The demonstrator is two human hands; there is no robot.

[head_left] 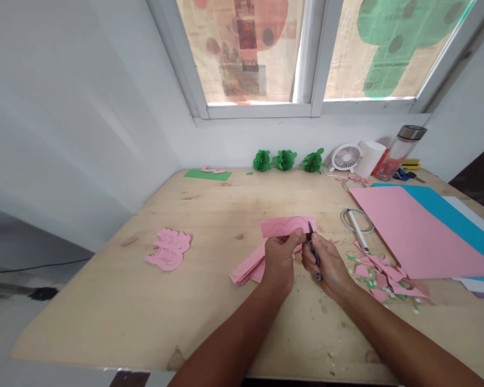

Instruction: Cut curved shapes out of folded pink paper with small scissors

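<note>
My left hand [281,257] pinches a folded strip of pink paper [278,227] with curved outlines drawn on it, held above the table. In my right hand [326,260] is a small pair of dark scissors [315,258], its blades at the strip's right end. Under my left hand lie more folded pink paper strips [248,266], partly hidden by it. Off to the left rests a stack of scalloped pink paper cutouts [171,247].
Pink and green paper scraps [387,277] lie right of my hands, near a white pen [358,231] and coloured paper sheets [423,231]. Along the back stand green paper figures [284,160], a small fan [346,157] and a glass bottle [399,153]. A green strip [207,175] lies back left.
</note>
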